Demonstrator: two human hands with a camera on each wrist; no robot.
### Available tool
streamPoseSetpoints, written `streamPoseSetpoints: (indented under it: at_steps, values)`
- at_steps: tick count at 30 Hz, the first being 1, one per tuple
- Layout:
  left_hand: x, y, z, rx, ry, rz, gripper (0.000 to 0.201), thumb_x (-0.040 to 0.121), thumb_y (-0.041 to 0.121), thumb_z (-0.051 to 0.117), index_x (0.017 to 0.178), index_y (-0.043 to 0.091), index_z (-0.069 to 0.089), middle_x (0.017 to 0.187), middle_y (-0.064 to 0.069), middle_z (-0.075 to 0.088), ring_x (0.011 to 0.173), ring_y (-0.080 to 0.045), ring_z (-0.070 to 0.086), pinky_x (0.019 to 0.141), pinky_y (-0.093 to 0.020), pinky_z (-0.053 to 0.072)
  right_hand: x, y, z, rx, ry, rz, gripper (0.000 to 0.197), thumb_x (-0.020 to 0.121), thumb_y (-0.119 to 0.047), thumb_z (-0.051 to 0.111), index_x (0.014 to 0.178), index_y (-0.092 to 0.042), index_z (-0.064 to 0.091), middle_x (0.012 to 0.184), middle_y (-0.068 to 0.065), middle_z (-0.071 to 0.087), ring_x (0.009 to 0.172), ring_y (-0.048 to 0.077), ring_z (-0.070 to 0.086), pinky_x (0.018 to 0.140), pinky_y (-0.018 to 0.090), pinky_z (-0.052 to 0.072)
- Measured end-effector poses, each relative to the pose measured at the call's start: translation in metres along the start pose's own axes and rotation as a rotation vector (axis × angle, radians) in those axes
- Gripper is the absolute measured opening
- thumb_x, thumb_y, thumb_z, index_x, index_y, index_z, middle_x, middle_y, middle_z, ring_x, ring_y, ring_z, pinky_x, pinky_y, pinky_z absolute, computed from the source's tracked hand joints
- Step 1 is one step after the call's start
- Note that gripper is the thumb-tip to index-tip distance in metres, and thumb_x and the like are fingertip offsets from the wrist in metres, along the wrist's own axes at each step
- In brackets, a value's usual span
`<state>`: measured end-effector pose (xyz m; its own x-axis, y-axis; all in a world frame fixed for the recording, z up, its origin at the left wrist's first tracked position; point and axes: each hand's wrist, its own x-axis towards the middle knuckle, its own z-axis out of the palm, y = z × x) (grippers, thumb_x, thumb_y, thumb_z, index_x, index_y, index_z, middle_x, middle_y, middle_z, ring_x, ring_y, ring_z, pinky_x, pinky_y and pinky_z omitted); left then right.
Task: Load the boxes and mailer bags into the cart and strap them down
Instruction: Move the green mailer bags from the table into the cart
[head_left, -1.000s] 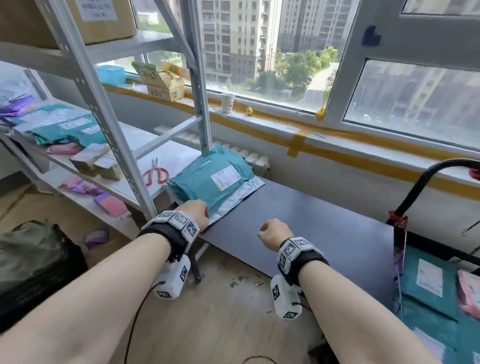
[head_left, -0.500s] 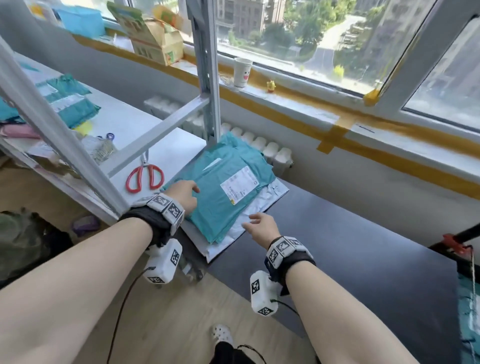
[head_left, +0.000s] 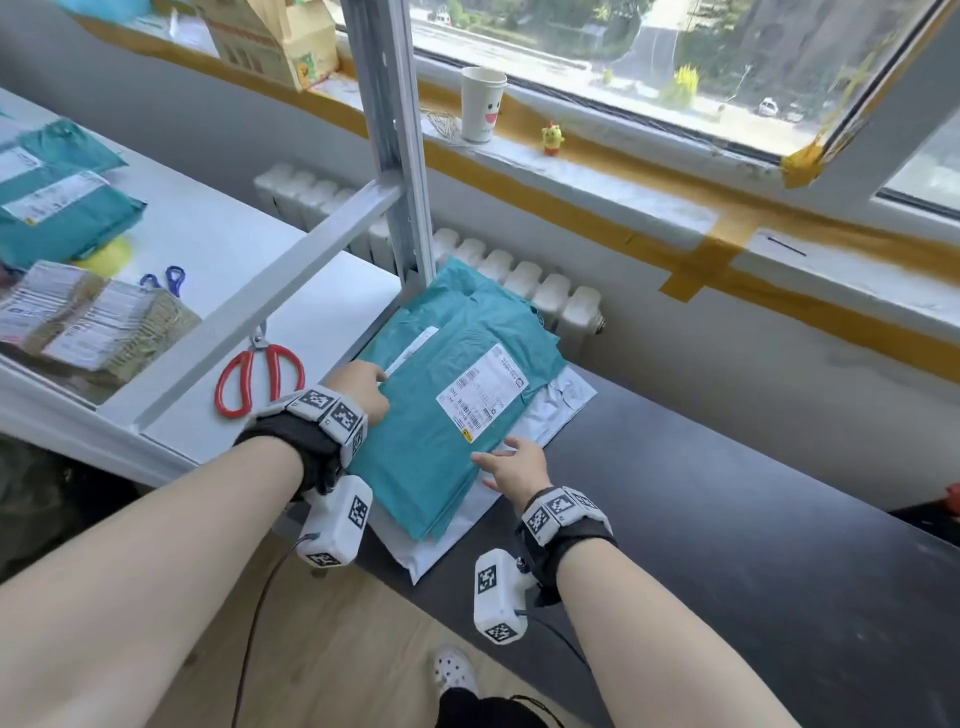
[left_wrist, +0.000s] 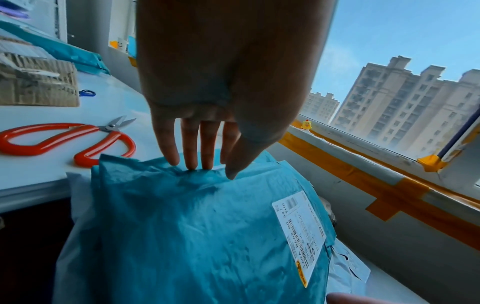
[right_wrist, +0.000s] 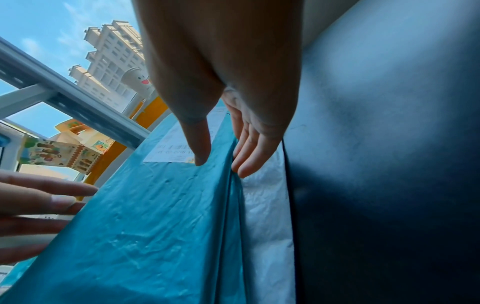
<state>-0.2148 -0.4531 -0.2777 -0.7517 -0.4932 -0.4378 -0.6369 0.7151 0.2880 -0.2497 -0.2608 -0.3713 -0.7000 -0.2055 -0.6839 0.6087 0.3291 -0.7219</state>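
Left hand (head_left: 363, 389) rests straight fingers on the teal mailer bag's (head_left: 441, 415) left edge; right hand (head_left: 511, 465), fingers relaxed, touches its near right edge on the dark worktop (head_left: 727, 519).

The white shipping label (head_left: 482, 393) on the top teal mailer bag (head_left: 441, 415) carries barcodes and small print, too fine to read. The paper cup (head_left: 482, 104) on the far windowsill shows only a smiling face.

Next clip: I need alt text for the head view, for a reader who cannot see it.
Two hands, left hand and right hand, reach with straight fingers to opposite edges of a teal plastic mailer bag stacked on a white mailer bag on a dark table. Red-handled scissors lie on the white shelf to the left.
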Motion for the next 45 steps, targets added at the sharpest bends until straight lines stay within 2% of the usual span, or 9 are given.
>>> streamPoseSetpoints:
  at_steps: [7,14,18,25,28,32,36,40,45]
  values:
    - [-0.003,0.001,0.010,-0.110,-0.079,-0.068,0.051,0.081,0.013,0.071,0.129,0.011,0.055,0.124,-0.011,0.061,0.112,-0.027,0.060,0.094,-0.030,0.047,-0.008,0.001,-0.008,0.160,-0.072,0.046,0.051,0.078,0.007,0.070,0.123,0.001,0.048,0.116,0.020,0.061,0.099,0.026,0.062,0.091,0.039,0.051]
    - [-0.029,-0.008,0.013,-0.326,-0.239,-0.026,0.058,0.079,0.007,0.073,0.132,0.013,0.050,0.126,-0.016,0.056,0.096,-0.028,0.061,0.076,-0.030,0.051,-0.023,0.012,-0.011,0.191,-0.084,0.013,0.057,0.078,0.009,0.069,0.127,-0.009,0.046,0.100,0.008,0.063,0.106,0.025,0.060,0.094,0.039,0.048]
    - [-0.060,-0.012,0.005,-0.465,-0.276,0.011,0.035,0.082,-0.002,0.068,0.108,0.018,0.053,0.090,-0.007,0.058,0.078,-0.024,0.053,0.063,-0.027,0.045,-0.054,0.012,-0.021,0.186,-0.085,-0.089,0.057,0.079,0.010,0.067,0.129,-0.010,0.048,0.107,0.011,0.066,0.095,0.022,0.061,0.082,0.034,0.050]
    - [-0.147,-0.006,0.005,-0.636,-0.336,0.197,0.028,0.081,-0.009,0.064,0.103,0.007,0.055,0.074,-0.005,0.064,0.072,-0.026,0.058,0.064,-0.029,0.046,-0.150,0.032,-0.061,0.248,0.004,-0.282,0.062,0.078,0.013,0.066,0.132,-0.006,0.044,0.088,0.007,0.063,0.080,0.019,0.065,0.075,0.037,0.057]
    - [-0.194,0.007,0.022,-0.735,-0.344,0.239,0.024,0.082,-0.009,0.063,0.089,0.012,0.055,0.070,-0.005,0.067,0.051,-0.013,0.065,0.049,-0.020,0.050,-0.203,0.058,-0.090,0.311,0.063,-0.330,0.061,0.079,0.016,0.064,0.133,-0.003,0.043,0.089,0.007,0.063,0.075,0.015,0.064,0.059,0.024,0.058]
    - [-0.248,0.030,0.052,-0.765,-0.351,0.293,0.025,0.079,-0.011,0.066,0.083,0.011,0.055,0.052,0.001,0.064,0.039,-0.008,0.059,0.036,-0.013,0.040,-0.269,0.102,-0.134,0.376,0.162,-0.358,0.059,0.078,0.018,0.062,0.131,-0.002,0.044,0.091,0.008,0.064,0.075,0.017,0.064,0.055,0.024,0.058]
    - [-0.291,0.064,0.088,-0.704,-0.477,0.349,0.026,0.076,-0.013,0.067,0.087,0.008,0.058,0.070,-0.010,0.068,0.064,-0.024,0.063,0.068,-0.034,0.051,-0.328,0.147,-0.180,0.417,0.298,-0.363,0.059,0.077,0.020,0.062,0.130,0.001,0.045,0.103,0.017,0.061,0.079,0.023,0.063,0.053,0.024,0.057]
    - [-0.332,0.113,0.128,-0.671,-0.530,0.417,0.027,0.074,-0.017,0.066,0.080,0.007,0.056,0.081,-0.013,0.063,0.065,-0.024,0.060,0.056,-0.029,0.052,-0.371,0.196,-0.226,0.444,0.455,-0.345,0.063,0.074,0.019,0.067,0.131,0.001,0.045,0.095,0.011,0.063,0.079,0.022,0.064,0.063,0.030,0.058]
    - [-0.375,0.174,0.190,-0.575,-0.590,0.468,0.031,0.071,-0.014,0.072,0.085,0.009,0.057,0.102,-0.017,0.065,0.078,-0.027,0.063,0.064,-0.034,0.054,-0.411,0.253,-0.293,0.487,0.556,-0.270,0.073,0.070,0.020,0.069,0.135,-0.001,0.042,0.104,0.019,0.060,0.089,0.029,0.062,0.069,0.037,0.056]
